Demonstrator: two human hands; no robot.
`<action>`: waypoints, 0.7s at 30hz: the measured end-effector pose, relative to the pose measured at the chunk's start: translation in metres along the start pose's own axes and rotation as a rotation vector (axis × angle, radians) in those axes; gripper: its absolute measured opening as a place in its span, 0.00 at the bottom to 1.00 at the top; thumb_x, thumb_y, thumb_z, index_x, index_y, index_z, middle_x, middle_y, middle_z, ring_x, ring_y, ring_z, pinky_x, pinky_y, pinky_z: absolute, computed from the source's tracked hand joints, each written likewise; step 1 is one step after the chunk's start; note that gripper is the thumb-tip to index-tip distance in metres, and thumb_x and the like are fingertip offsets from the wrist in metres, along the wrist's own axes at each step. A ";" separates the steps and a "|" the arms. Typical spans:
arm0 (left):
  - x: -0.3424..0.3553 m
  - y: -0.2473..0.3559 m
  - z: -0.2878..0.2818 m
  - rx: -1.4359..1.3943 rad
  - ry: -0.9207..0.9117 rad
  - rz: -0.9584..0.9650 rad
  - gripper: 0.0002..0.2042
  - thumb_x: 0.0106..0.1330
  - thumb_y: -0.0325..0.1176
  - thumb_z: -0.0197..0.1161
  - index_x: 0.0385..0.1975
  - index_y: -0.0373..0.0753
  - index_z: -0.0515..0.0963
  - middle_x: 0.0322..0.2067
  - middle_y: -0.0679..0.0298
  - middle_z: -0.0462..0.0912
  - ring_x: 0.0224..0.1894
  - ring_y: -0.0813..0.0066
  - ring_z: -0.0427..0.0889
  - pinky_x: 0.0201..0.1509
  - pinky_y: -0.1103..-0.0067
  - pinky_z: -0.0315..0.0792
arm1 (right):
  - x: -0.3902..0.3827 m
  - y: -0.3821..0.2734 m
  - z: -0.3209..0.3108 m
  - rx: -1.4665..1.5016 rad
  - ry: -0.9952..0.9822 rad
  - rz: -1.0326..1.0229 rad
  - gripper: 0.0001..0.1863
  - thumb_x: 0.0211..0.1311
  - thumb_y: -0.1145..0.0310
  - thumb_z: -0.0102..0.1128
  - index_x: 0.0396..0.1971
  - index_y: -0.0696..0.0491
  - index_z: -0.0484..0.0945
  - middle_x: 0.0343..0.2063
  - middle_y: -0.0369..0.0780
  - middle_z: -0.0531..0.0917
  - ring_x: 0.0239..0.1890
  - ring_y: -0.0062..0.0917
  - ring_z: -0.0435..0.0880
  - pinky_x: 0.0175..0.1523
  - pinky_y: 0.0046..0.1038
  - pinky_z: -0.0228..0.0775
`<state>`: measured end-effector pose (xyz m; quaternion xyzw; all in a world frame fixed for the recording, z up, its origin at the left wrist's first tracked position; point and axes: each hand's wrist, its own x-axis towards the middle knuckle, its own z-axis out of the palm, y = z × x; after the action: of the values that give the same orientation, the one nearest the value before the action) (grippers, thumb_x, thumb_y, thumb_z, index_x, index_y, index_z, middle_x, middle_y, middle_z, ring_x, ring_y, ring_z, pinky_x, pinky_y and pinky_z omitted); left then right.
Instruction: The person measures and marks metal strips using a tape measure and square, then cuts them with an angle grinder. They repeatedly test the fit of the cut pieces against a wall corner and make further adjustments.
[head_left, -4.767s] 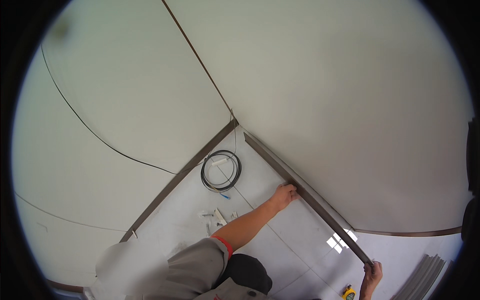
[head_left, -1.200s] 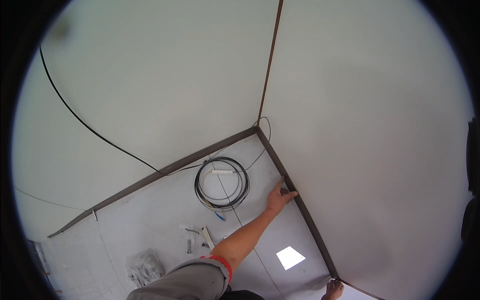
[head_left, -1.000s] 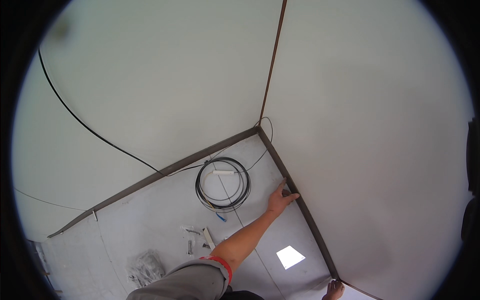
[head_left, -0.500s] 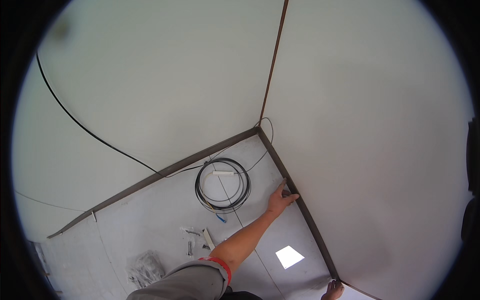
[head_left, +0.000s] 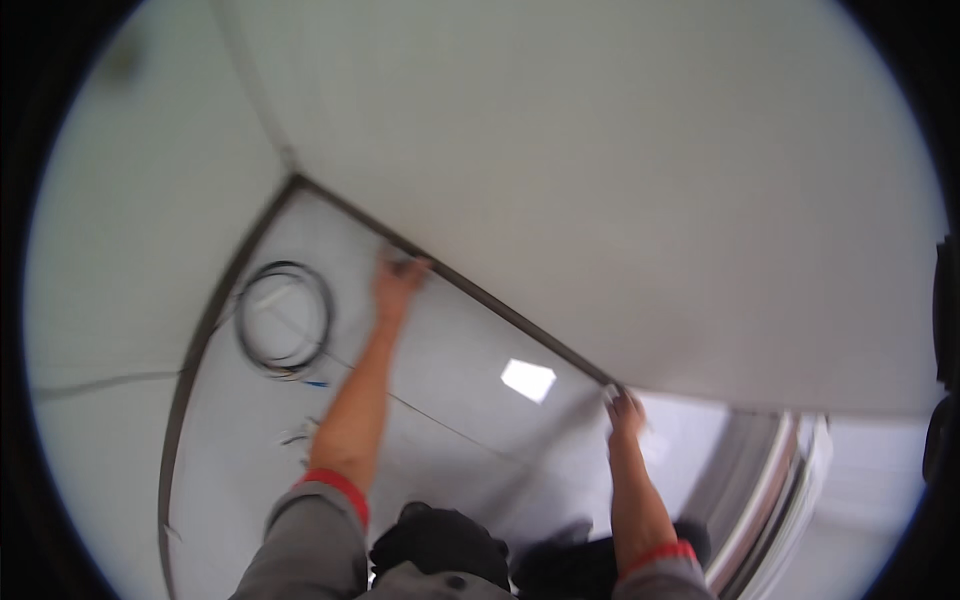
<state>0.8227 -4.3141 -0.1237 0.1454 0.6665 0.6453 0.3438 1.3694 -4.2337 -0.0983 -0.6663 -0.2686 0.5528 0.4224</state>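
A dark brown skirting strip [head_left: 495, 305] runs along the foot of the pale wall. My left hand [head_left: 400, 280] reaches to the strip's middle stretch, thumb and fingers spread apart, fingertips pressing on it. My right hand [head_left: 626, 412] is at the strip's near right end, where the wall stops. Its fingers are bent together, with a small whitish bit at the tips that is too blurred to name. On the floor left of my left hand lies a coil of black cable [head_left: 330, 310], with a pale piece inside it and a blue tip.
Another skirting strip [head_left: 205, 325] follows the left wall and meets the first in the corner. Small loose parts [head_left: 298, 437] lie beside my left forearm. A patch of light [head_left: 528, 380] falls on the grey tiled floor. Door or window tracks [head_left: 765, 500] curve at the right.
My view has swung to the right, so the corner and cable coil sit further left. More of my right arm shows. Both hands stay at the same strip.
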 end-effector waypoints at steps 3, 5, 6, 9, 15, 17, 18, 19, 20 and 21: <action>-0.012 0.032 0.015 -0.161 0.030 -0.022 0.44 0.63 0.33 0.74 0.75 0.36 0.52 0.36 0.58 0.84 0.33 0.73 0.84 0.37 0.78 0.81 | -0.029 -0.015 0.020 0.035 -0.004 -0.091 0.17 0.69 0.73 0.58 0.54 0.65 0.74 0.47 0.48 0.82 0.51 0.34 0.84 0.56 0.34 0.82; -0.019 0.044 0.022 -0.151 0.007 -0.038 0.43 0.63 0.33 0.73 0.75 0.36 0.53 0.40 0.56 0.83 0.36 0.71 0.84 0.40 0.77 0.81 | -0.044 -0.020 0.027 0.071 -0.004 -0.098 0.21 0.69 0.74 0.57 0.58 0.67 0.69 0.52 0.51 0.80 0.55 0.36 0.82 0.58 0.34 0.81; -0.023 0.050 0.026 -0.130 0.000 -0.048 0.43 0.64 0.33 0.73 0.75 0.36 0.52 0.42 0.55 0.82 0.39 0.70 0.85 0.42 0.76 0.81 | -0.049 -0.023 0.028 0.117 -0.018 -0.086 0.24 0.70 0.74 0.57 0.61 0.68 0.66 0.55 0.52 0.78 0.57 0.37 0.81 0.60 0.34 0.79; -0.023 0.038 0.018 -0.138 -0.032 -0.051 0.44 0.65 0.36 0.73 0.76 0.37 0.52 0.46 0.52 0.81 0.42 0.67 0.85 0.46 0.74 0.81 | -0.066 -0.019 0.036 0.168 -0.085 -0.044 0.30 0.71 0.74 0.54 0.66 0.70 0.55 0.64 0.54 0.72 0.66 0.37 0.74 0.68 0.37 0.72; -0.016 0.029 0.012 -0.114 -0.030 -0.103 0.49 0.64 0.38 0.73 0.76 0.33 0.44 0.53 0.48 0.77 0.52 0.60 0.83 0.58 0.70 0.78 | -0.069 -0.015 0.039 0.333 -0.096 0.034 0.38 0.71 0.75 0.51 0.73 0.65 0.40 0.71 0.53 0.62 0.69 0.39 0.70 0.71 0.39 0.67; -0.010 0.030 0.005 -0.108 -0.067 -0.127 0.53 0.64 0.39 0.73 0.76 0.29 0.37 0.60 0.47 0.73 0.60 0.56 0.78 0.64 0.66 0.73 | -0.070 -0.011 0.043 0.345 -0.111 0.034 0.38 0.71 0.75 0.51 0.73 0.64 0.40 0.71 0.52 0.63 0.69 0.38 0.70 0.71 0.40 0.66; -0.010 0.026 0.002 -0.078 -0.078 -0.142 0.53 0.64 0.38 0.73 0.76 0.29 0.37 0.60 0.48 0.73 0.61 0.57 0.77 0.64 0.65 0.73 | -0.071 -0.010 0.047 0.350 -0.122 0.035 0.38 0.71 0.75 0.52 0.73 0.63 0.40 0.71 0.52 0.63 0.69 0.38 0.70 0.71 0.40 0.65; -0.012 0.025 0.003 -0.050 -0.093 -0.159 0.53 0.64 0.38 0.73 0.76 0.29 0.36 0.60 0.48 0.73 0.62 0.57 0.76 0.64 0.64 0.73 | -0.069 -0.006 0.048 0.341 -0.116 0.025 0.38 0.71 0.74 0.53 0.73 0.61 0.43 0.68 0.51 0.67 0.66 0.34 0.72 0.71 0.41 0.66; -0.015 0.027 0.001 -0.020 -0.098 -0.171 0.53 0.64 0.38 0.73 0.76 0.29 0.35 0.60 0.49 0.74 0.62 0.57 0.75 0.64 0.64 0.73 | -0.070 -0.006 0.051 0.372 -0.097 0.030 0.38 0.69 0.74 0.55 0.73 0.61 0.46 0.63 0.47 0.71 0.62 0.31 0.74 0.67 0.37 0.68; -0.022 0.027 -0.001 -0.030 -0.116 -0.184 0.54 0.64 0.37 0.73 0.75 0.29 0.34 0.61 0.49 0.74 0.64 0.58 0.74 0.64 0.62 0.73 | -0.071 -0.007 0.055 0.403 -0.082 0.037 0.38 0.67 0.74 0.57 0.72 0.60 0.49 0.59 0.44 0.75 0.57 0.27 0.76 0.64 0.34 0.70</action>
<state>0.8316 -4.3254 -0.0917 0.1156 0.6464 0.6114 0.4416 1.3002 -4.2741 -0.0575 -0.5502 -0.1573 0.6295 0.5256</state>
